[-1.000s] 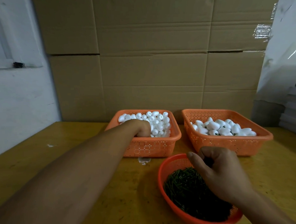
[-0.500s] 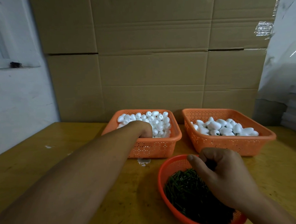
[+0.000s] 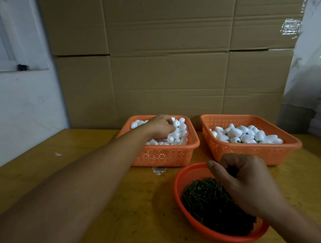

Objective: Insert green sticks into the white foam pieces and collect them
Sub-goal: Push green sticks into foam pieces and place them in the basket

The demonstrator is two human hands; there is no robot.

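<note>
Left hand [image 3: 161, 128] lifted over foam basket [image 3: 164, 155], sticks in bowl [image 3: 178, 186]

No readable text, label, brand or number appears anywhere: the cardboard boxes [image 3: 172, 57] and orange baskets [image 3: 162, 157] are unmarked.

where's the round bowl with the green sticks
In the head view the round orange bowl sits low and right of centre on the wooden table, nearest the person, in front of the two orange baskets, with the right hand over it.
</note>
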